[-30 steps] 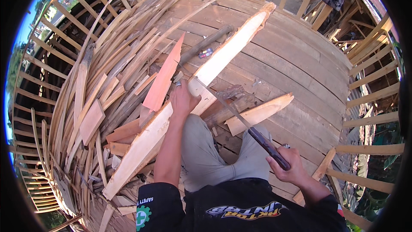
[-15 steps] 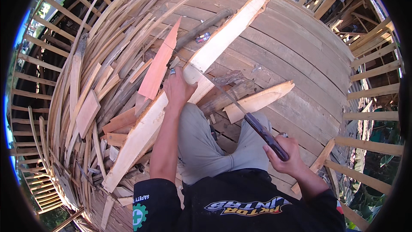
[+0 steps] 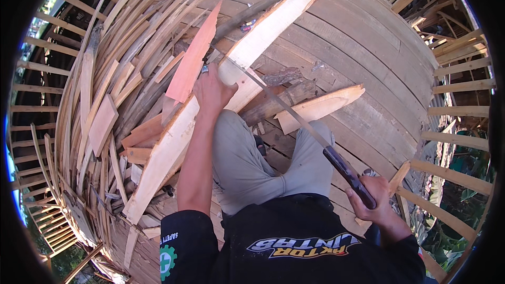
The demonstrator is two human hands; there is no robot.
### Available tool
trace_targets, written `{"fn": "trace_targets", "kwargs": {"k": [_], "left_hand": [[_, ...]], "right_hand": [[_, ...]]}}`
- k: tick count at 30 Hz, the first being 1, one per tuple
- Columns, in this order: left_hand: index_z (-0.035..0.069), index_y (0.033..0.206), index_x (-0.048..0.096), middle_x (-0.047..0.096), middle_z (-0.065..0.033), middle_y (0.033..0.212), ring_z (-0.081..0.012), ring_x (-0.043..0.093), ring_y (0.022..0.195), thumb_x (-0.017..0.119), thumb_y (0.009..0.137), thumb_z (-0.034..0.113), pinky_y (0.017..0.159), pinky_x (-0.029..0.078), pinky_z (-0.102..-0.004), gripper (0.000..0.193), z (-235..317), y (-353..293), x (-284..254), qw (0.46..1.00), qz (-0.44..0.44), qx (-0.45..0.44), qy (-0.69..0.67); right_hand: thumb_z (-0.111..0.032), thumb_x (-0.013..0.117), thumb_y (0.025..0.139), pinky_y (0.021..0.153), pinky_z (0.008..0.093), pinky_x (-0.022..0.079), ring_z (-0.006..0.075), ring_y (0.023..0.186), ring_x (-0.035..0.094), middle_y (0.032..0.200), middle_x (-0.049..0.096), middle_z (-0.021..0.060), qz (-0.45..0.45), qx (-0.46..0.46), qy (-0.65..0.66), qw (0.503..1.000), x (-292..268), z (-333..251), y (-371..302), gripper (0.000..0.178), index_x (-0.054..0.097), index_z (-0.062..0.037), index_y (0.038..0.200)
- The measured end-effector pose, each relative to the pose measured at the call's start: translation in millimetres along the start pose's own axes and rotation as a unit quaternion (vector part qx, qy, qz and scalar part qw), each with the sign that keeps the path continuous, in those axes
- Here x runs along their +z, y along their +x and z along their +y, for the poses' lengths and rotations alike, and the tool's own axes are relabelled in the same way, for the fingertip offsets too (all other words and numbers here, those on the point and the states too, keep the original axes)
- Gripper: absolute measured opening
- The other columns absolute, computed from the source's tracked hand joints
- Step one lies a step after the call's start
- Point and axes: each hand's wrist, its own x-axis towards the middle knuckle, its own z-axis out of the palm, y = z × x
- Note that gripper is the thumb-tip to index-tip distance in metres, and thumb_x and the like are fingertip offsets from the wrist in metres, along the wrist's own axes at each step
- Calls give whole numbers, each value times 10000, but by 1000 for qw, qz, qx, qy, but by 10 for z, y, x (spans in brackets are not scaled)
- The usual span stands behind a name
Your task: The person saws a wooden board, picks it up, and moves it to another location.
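A long pale plank (image 3: pixel 281 18) with rough bark edges slants from the upper right to the lower left, past my left knee. My left hand (image 3: pixel 211 93) grips it near the middle, fingers over the far-left edge and thumb spread on the face. In my right hand (image 3: pixel 372 200), at the lower right, is the dark brown handle of a long, narrow-bladed handsaw (image 3: pixel 301 120). Its blade runs up-left above my lap and lies across the plank just beyond my left hand, at a thin cross line. The blade's teeth are too small to make out.
A reddish board piece (image 3: pixel 194 60) lies left of the plank. Many strips of wood (image 3: pixel 126 52) are heaped on the left. A short pale offcut (image 3: pixel 322 106) and a log piece (image 3: pixel 281 102) lie before my knees. A slatted railing (image 3: pixel 457 110) edges the plank floor (image 3: pixel 379 94).
My right hand has drawn the handsaw back toward the lower right, with more blade now showing beyond the plank. My left hand keeps its hold on the plank. The view has shifted slightly.
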Motion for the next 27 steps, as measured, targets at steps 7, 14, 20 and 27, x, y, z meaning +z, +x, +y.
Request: {"fn": "trace_targets", "kwargs": {"k": [7, 14, 20, 27], "left_hand": [[35, 1022, 534, 650, -190, 850, -365, 645, 785, 798, 583, 292, 693, 491, -459, 573, 37, 98, 10, 1000, 2, -13, 0], [45, 1029, 535, 652, -195, 854, -364, 651, 783, 803, 591, 309, 696, 498, -456, 578, 53, 46, -3, 999, 0, -29, 17], [46, 1014, 538, 652, -195, 843, -369, 647, 784, 799, 589, 281, 696, 498, -456, 551, 41, -23, -41, 999, 3, -41, 9], [30, 1032, 526, 649, -203, 865, -379, 640, 793, 800, 581, 275, 713, 494, -462, 582, -36, 9, -21, 1000, 0, -23, 10]], "right_hand": [[-206, 676, 823, 455, 373, 424, 295, 456, 545, 509, 500, 113, 96, -41, 92, 990, 806, 124, 1316, 277, 522, -49, 654], [-168, 671, 824, 436, 361, 375, 277, 429, 480, 511, 466, 118, 99, -49, 124, 986, 909, 271, 1192, 271, 512, -43, 645], [-132, 685, 805, 416, 348, 337, 275, 407, 451, 490, 411, 104, 57, 10, 98, 994, 471, -123, 874, 277, 484, -46, 634], [-79, 719, 745, 392, 350, 342, 263, 382, 444, 489, 412, 78, -44, 4, 32, 998, -150, -31, -52, 284, 467, -61, 617]]}}
